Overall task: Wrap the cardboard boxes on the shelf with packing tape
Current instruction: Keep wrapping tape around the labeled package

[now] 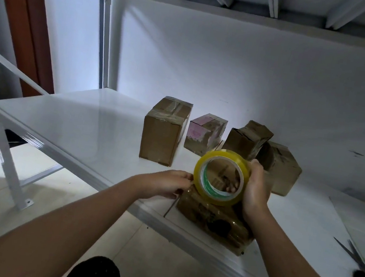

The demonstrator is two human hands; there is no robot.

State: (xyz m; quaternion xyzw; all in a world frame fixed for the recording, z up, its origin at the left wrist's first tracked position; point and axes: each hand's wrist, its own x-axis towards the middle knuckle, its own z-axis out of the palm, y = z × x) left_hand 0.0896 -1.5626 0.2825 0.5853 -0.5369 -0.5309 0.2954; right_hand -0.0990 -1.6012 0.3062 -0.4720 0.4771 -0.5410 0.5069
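Observation:
My right hand (256,190) grips a yellow roll of packing tape (219,177), fingers through its core, just above a tape-covered cardboard box (212,219) at the shelf's front edge. My left hand (168,184) pinches at the left rim of the roll, where the tape end seems to be. Behind stand a tall taped box (163,133), a smaller box with a pink label (204,133), a dented box with loose flaps (245,138) and another box (281,172) partly behind my right hand.
The white metal shelf (74,121) has a wall behind and a second shelf close overhead. Black-handled scissors (363,271) lie on the shelf at the far right. The shelf's upright post (10,169) stands on the tiled floor at left.

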